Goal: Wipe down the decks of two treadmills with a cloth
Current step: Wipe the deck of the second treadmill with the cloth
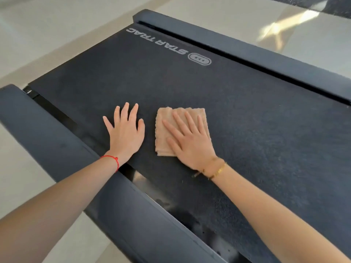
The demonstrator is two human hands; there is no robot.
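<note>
A black treadmill deck (190, 88) with white "STAR TRAC" lettering fills most of the view. A folded beige cloth (164, 130) lies flat on the belt near its middle. My right hand (190, 141) presses flat on the cloth with fingers spread, covering its right half. My left hand (125, 131) rests flat on the bare belt just left of the cloth, fingers apart, holding nothing. A red string is on my left wrist and a gold bracelet on my right.
Dark grey side rails run along both edges of the belt, the near rail (62, 149) under my left forearm and the far rail (247, 52) beyond the lettering. Pale glossy floor (47, 35) surrounds the treadmill. A dark object (336, 6) shows at the top right corner.
</note>
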